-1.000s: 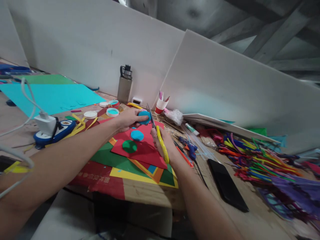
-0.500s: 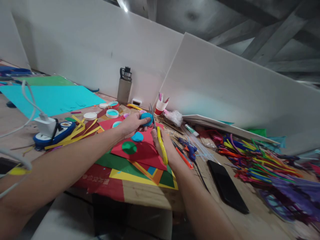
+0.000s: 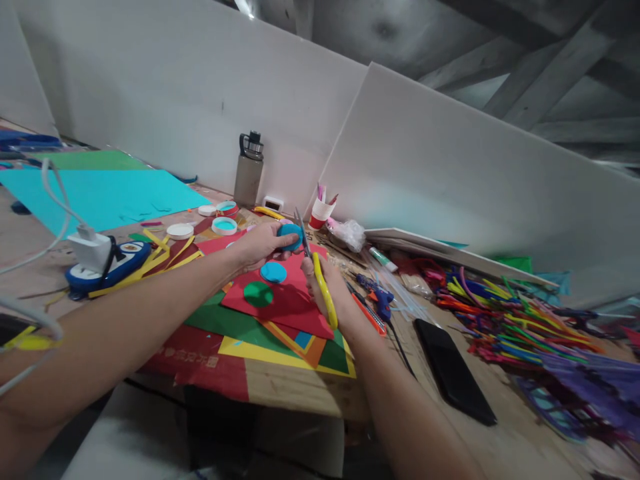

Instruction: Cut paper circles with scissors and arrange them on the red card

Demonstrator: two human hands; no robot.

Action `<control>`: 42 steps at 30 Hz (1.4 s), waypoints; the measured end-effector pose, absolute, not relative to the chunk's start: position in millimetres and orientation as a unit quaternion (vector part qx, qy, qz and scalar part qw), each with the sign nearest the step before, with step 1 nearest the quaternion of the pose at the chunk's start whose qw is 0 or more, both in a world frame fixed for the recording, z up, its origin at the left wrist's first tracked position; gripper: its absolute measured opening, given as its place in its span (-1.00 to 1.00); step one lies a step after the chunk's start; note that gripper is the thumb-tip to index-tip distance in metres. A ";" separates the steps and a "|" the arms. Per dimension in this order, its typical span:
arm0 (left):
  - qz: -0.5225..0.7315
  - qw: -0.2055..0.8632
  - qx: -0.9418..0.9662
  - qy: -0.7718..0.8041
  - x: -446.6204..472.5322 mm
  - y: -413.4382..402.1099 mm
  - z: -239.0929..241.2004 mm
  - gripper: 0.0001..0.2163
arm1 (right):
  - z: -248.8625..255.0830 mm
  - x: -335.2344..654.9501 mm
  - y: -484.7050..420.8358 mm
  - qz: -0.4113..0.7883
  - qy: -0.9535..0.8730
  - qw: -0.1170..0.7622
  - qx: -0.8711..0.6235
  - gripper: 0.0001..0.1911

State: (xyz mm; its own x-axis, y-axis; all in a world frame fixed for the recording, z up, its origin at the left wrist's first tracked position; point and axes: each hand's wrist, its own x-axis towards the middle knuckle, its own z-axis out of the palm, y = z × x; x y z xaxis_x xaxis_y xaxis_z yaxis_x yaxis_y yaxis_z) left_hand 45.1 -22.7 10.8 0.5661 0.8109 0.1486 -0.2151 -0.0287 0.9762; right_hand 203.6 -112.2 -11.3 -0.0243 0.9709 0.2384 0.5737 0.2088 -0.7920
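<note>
Your left hand point(image 3: 264, 245) pinches a blue disc point(image 3: 289, 235) over the red sheet point(image 3: 300, 303) | your right hand point(image 3: 336, 283) grips scissors point(image 3: 323, 287), blades at the disc's right edge, contact unclear | blue circle point(image 3: 273, 272) and green circle point(image 3: 258, 294) lie nearer on the sheet

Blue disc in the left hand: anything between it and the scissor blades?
Nothing visible. The left hand holds the blue disc right beside the blades of the scissors in the right hand. Whether blades and disc touch, I can't tell.
</note>
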 end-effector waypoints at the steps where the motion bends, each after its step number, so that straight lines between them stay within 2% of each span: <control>1: 0.391 0.653 0.601 0.246 44.5 -21.5 10.5 -0.82 | -9.3 203.3 -113.5 0.256 -0.669 0.393 -0.577 -0.50; 9: 0.358 0.662 0.613 0.240 36.1 -11.7 10.0 -0.75 | -6.8 203.1 -114.0 0.266 -0.670 0.388 -0.574 -0.45; 14: 0.407 0.654 0.592 0.237 39.3 -12.7 6.3 -0.72 | -10.3 203.7 -112.2 0.254 -0.670 0.383 -0.583 -0.47; 22: 0.382 0.646 0.615 0.242 41.8 -18.3 9.0 -0.78 | -13.3 206.7 -106.0 0.166 -0.702 0.367 -0.587 -0.48; 28: 0.365 0.640 0.631 0.242 38.0 -11.7 7.7 -0.81 | -9.5 205.6 -109.2 0.230 -0.679 0.370 -0.592 -0.49; 34: 0.343 0.644 0.641 0.240 34.3 -13.0 12.8 -0.76 | -6.9 204.2 -113.0 0.262 -0.670 0.365 -0.591 -0.47; 42: 0.324 0.651 0.644 0.239 29.9 -8.4 14.0 -0.72 | -2.3 204.2 -117.5 0.264 -0.672 0.354 -0.594 -0.47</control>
State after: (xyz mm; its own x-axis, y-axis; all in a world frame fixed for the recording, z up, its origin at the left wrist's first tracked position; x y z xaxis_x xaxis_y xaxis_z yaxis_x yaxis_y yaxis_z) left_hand 29.9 -8.4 14.0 0.6758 0.7294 0.1063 -0.1145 -0.0386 0.9927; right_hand 204.2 -117.5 -2.3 -0.0432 0.9859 0.1616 0.6117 0.1540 -0.7759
